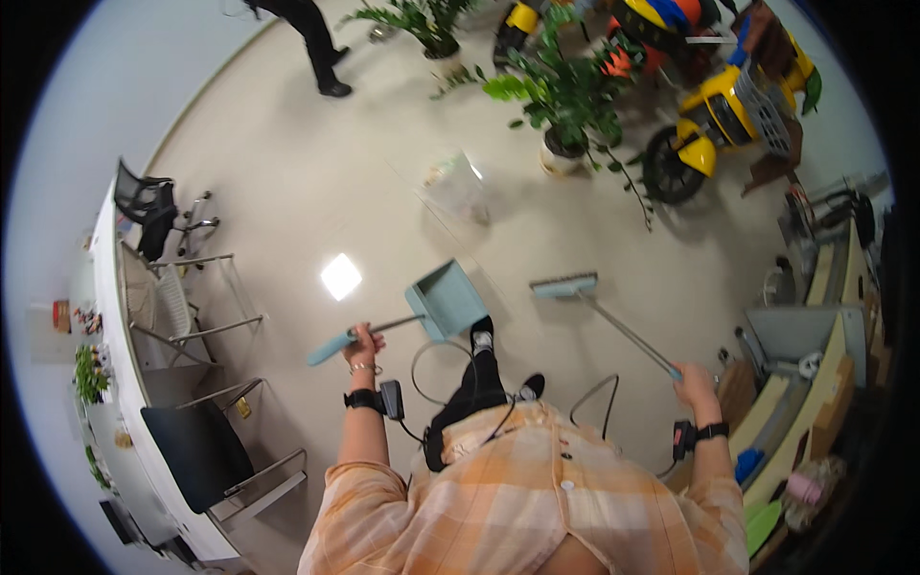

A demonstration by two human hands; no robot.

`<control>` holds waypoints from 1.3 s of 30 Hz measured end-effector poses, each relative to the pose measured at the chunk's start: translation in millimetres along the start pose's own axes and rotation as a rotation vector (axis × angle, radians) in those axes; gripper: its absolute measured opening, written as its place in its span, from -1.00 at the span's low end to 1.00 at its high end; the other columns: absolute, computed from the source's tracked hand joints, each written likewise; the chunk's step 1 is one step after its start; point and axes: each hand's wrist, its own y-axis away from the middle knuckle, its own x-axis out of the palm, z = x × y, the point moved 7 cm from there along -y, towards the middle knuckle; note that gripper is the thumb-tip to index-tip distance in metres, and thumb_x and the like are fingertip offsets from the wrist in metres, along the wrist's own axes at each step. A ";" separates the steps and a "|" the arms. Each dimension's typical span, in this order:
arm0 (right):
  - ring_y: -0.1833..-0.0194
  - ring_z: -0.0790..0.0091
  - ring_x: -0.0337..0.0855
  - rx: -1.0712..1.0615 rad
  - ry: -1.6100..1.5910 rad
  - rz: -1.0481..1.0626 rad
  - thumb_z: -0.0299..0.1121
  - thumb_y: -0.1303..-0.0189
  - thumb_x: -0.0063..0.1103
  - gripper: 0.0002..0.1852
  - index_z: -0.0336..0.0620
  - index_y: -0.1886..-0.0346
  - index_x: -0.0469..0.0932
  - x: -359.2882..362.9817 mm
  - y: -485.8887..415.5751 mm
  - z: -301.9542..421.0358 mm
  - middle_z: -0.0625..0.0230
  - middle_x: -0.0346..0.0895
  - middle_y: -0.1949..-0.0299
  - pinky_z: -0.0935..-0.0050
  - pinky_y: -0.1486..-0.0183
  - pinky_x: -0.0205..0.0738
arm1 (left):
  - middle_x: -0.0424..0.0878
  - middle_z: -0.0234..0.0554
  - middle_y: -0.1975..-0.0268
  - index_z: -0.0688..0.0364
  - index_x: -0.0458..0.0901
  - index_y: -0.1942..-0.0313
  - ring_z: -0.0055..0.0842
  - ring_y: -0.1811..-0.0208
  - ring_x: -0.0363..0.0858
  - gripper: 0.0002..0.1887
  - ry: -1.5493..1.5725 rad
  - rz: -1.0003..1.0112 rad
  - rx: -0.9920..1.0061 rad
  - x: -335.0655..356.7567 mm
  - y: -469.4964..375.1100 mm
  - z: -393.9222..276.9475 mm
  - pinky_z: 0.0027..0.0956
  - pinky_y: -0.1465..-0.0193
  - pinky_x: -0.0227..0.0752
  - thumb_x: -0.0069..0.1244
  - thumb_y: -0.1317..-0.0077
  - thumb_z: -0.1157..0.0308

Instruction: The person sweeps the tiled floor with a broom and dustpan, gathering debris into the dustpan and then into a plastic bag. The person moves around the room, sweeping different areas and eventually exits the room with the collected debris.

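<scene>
My left hand (364, 347) grips the handle of a blue-grey long-handled dustpan (454, 302), whose open pan is out in front of my forward foot. Out to the right, my right hand (696, 388) is closed around the metal handle of a broom (568, 286) with a light blue head and dark bristles. The broom head is apart from the dustpan, to its right. Beyond both, a clear plastic bag (456, 187) with something inside stands on the tiled floor (287, 180). Whether the broom or dustpan touches the floor is hard to tell.
Potted plants (564, 147) and a yellow toy motorcycle (711, 122) stand ahead right. Chairs (198, 453) line a white desk (136, 345) on the left. Boards and boxes (805, 402) crowd the right side. Another person's legs (316, 43) show at the top left. Cables hang near my waist.
</scene>
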 end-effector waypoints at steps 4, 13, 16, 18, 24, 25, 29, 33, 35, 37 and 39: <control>0.18 -0.10 0.60 0.015 0.093 0.036 -0.47 -0.03 0.17 -0.54 0.07 -0.08 0.60 -22.9 -22.4 14.6 -0.02 0.61 0.26 0.05 0.09 0.50 | 0.66 -0.03 0.56 0.31 0.56 0.18 -0.42 0.72 0.58 -0.70 -0.170 0.101 0.047 33.3 -33.4 -20.8 -0.50 0.72 0.43 -0.11 -0.28 0.24; 0.25 -0.03 0.63 -0.078 0.268 0.123 -0.63 -0.03 0.05 -0.49 0.09 -0.06 0.62 -53.5 -88.4 48.5 0.04 0.63 0.33 0.08 0.16 0.53 | 0.66 -0.09 0.55 0.30 0.56 0.11 -0.44 0.64 0.62 -0.67 -0.363 0.286 0.044 92.5 -79.5 -50.3 -0.49 0.63 0.40 -0.11 -0.31 0.21; 0.27 -0.01 0.63 -0.113 0.295 0.131 -0.65 -0.02 0.04 -0.50 0.07 -0.03 0.64 -57.0 -105.2 52.1 0.06 0.63 0.36 0.09 0.18 0.53 | 0.67 -0.09 0.53 0.29 0.58 0.12 -0.46 0.63 0.63 -0.68 -0.352 0.323 0.048 106.3 -88.1 -52.7 -0.51 0.60 0.40 -0.10 -0.31 0.22; 0.27 0.00 0.64 -0.128 0.315 0.134 -0.65 -0.02 0.04 -0.52 0.06 -0.01 0.65 -57.9 -114.1 53.5 0.07 0.64 0.37 0.10 0.19 0.53 | 0.67 -0.09 0.52 0.28 0.59 0.12 -0.47 0.62 0.63 -0.68 -0.366 0.341 0.068 113.6 -91.1 -55.3 -0.51 0.59 0.40 -0.09 -0.31 0.22; 0.25 0.03 0.65 -0.182 0.338 0.112 -0.65 0.00 0.07 -0.52 0.07 0.02 0.66 -56.5 -134.6 60.8 0.08 0.64 0.36 0.13 0.17 0.54 | 0.69 -0.07 0.50 0.29 0.60 0.12 -0.47 0.59 0.65 -0.67 -0.411 0.366 0.100 134.2 -89.4 -61.1 -0.51 0.56 0.43 -0.08 -0.30 0.20; 0.24 0.04 0.65 -0.163 0.355 0.134 -0.65 0.01 0.08 -0.51 0.08 0.01 0.66 -54.5 -137.2 59.4 0.08 0.64 0.35 0.14 0.17 0.54 | 0.69 -0.06 0.49 0.29 0.60 0.12 -0.47 0.59 0.65 -0.66 -0.405 0.365 0.093 136.1 -88.3 -61.4 -0.51 0.56 0.44 -0.08 -0.30 0.20; 0.34 0.01 0.63 -0.206 0.362 0.101 -0.69 0.03 0.00 -0.48 0.02 0.01 0.67 -55.6 -142.2 63.3 0.03 0.62 0.44 0.15 0.22 0.54 | 0.69 -0.05 0.49 0.30 0.60 0.12 -0.46 0.59 0.66 -0.66 -0.412 0.370 0.095 144.4 -85.8 -62.8 -0.51 0.55 0.45 -0.07 -0.29 0.21; 0.33 0.02 0.64 -0.161 0.392 0.149 -0.68 0.00 0.01 -0.49 0.04 -0.01 0.66 -54.1 -143.1 59.4 0.03 0.62 0.43 0.15 0.20 0.54 | 0.69 -0.05 0.49 0.32 0.61 0.13 -0.46 0.60 0.65 -0.66 -0.422 0.386 0.117 150.9 -84.3 -62.7 -0.51 0.55 0.46 -0.05 -0.28 0.21; 0.32 0.02 0.64 -0.174 0.389 0.134 -0.68 -0.01 0.01 -0.49 0.05 -0.01 0.66 -55.6 -142.8 60.7 0.04 0.63 0.42 0.15 0.18 0.54 | 0.69 -0.04 0.50 0.32 0.61 0.12 -0.46 0.60 0.65 -0.66 -0.400 0.396 0.112 153.9 -83.4 -61.3 -0.51 0.56 0.46 -0.05 -0.28 0.21; 0.30 0.02 0.65 -0.167 0.385 0.132 -0.67 -0.02 0.02 -0.49 0.06 -0.02 0.66 -56.0 -142.5 60.5 0.05 0.63 0.40 0.15 0.17 0.54 | 0.69 -0.04 0.50 0.33 0.60 0.12 -0.46 0.60 0.65 -0.65 -0.405 0.402 0.118 156.8 -82.3 -60.4 -0.51 0.57 0.46 -0.05 -0.28 0.21; 0.25 0.05 0.65 -0.137 0.391 0.147 -0.67 -0.01 0.06 -0.49 0.09 -0.03 0.65 -54.6 -142.1 58.6 0.08 0.64 0.35 0.17 0.14 0.55 | 0.69 -0.03 0.50 0.33 0.60 0.11 -0.46 0.60 0.65 -0.65 -0.433 0.407 0.140 159.9 -81.1 -60.5 -0.51 0.57 0.46 -0.05 -0.27 0.21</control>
